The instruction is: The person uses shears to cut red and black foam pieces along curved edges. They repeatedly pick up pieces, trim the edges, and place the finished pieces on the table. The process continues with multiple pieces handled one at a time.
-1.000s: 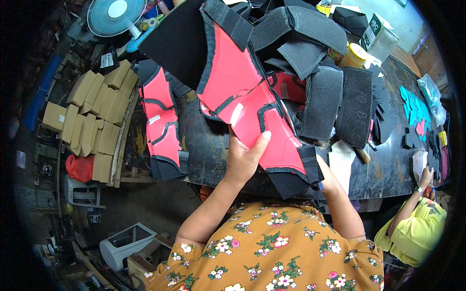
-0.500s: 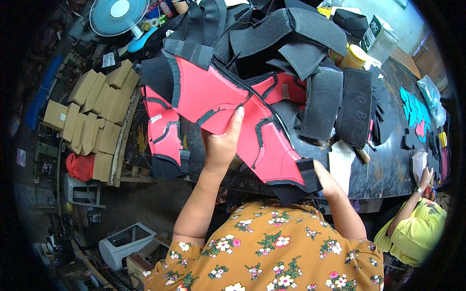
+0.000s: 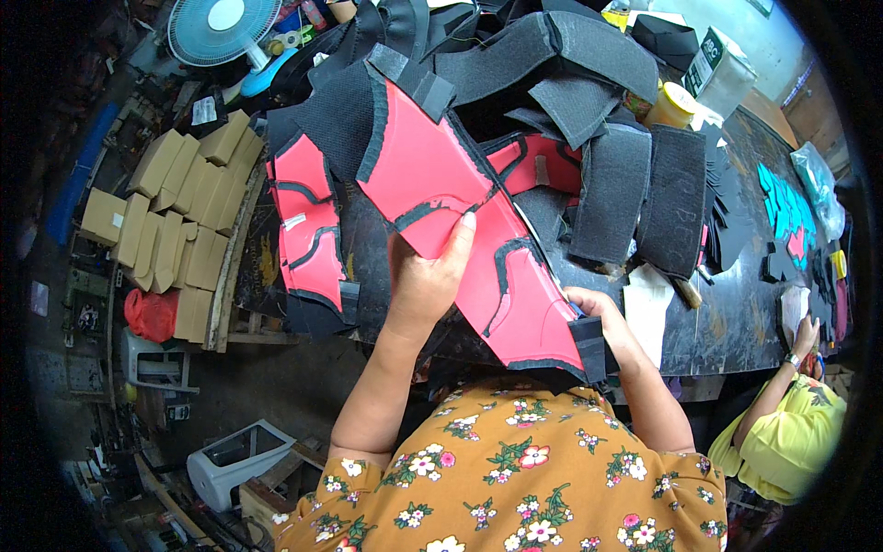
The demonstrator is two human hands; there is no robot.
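While pinching the pink panel (image 3: 480, 264) mid-length in the left hand (image 3: 426, 283), probably for balance, rests the right hand (image 3: 608, 320) alongside, with hold impossible to tell

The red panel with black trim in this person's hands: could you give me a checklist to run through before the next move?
1. Left hand gripping the red panel: ok.
2. Right hand gripping its lower end: cannot tell, fingers partly hidden.
3. Panel lying flat on the worktable: not ok, held up at a slant.
4. Panel's underside: cannot tell, facing away.
5. Co-worker's hand clear of it: ok, far right.
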